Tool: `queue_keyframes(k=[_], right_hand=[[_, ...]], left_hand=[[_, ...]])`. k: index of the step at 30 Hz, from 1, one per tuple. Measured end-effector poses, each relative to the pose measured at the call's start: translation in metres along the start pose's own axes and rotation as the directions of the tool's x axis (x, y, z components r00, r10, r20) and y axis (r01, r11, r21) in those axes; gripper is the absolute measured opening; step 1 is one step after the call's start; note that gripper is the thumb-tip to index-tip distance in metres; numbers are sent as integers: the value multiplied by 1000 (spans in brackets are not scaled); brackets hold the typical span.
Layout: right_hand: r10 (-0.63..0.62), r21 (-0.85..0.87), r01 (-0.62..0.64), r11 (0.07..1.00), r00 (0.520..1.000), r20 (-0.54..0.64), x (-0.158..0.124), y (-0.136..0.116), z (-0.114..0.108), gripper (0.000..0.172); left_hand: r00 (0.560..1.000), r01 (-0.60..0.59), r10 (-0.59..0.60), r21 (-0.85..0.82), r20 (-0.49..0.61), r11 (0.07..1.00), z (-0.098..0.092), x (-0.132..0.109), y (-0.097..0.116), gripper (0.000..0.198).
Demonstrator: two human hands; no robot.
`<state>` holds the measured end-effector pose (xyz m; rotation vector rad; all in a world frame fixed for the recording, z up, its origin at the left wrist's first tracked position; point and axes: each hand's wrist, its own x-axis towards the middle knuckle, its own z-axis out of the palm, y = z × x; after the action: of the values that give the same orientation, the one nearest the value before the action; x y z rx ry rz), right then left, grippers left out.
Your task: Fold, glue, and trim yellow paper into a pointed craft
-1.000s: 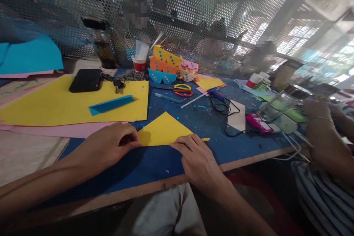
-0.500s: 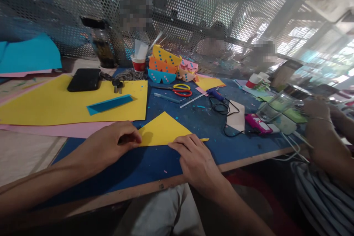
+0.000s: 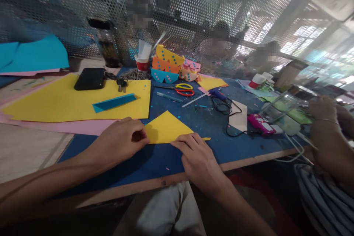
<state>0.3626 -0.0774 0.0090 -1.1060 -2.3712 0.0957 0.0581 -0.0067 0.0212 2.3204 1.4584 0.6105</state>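
A yellow paper triangle (image 3: 166, 129) lies flat on the blue table top (image 3: 155, 158) in front of me. My left hand (image 3: 120, 143) is curled, its fingertips pressing on the triangle's left corner. My right hand (image 3: 197, 160) rests knuckles up on the triangle's lower right edge, fingers bent and pressed on the fold. Both hands hold the paper down against the table.
A large yellow sheet (image 3: 69, 101) with a blue folded strip (image 3: 114, 102) and a black phone (image 3: 89, 79) lies left. Scissors (image 3: 181, 89), a glue gun (image 3: 218, 95) with cable, a red cup (image 3: 142, 63) and coloured paper crafts (image 3: 166, 64) stand behind. Another person's arm (image 3: 329, 132) is at right.
My left hand has slid a little to the right along the triangle's lower edge. The right hand stays on the paper.
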Motion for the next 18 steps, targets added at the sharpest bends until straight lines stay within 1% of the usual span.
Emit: queue_keyframes(k=[5, 10, 18], right_hand=[[9, 1, -9, 1000, 1000, 14, 1, 0, 0, 60], [10, 3, -10, 1000, 1000, 16, 1, 0, 0, 61], [13, 10, -13, 1000, 1000, 11, 0, 1, 1, 63]], left_hand=[[997, 51, -47, -73, 62, 996, -1, 2, -7, 23], [993, 60, -50, -102, 103, 993, -6, 0, -12, 21], [992, 15, 3, -147, 123, 989, -13, -3, -18, 21]])
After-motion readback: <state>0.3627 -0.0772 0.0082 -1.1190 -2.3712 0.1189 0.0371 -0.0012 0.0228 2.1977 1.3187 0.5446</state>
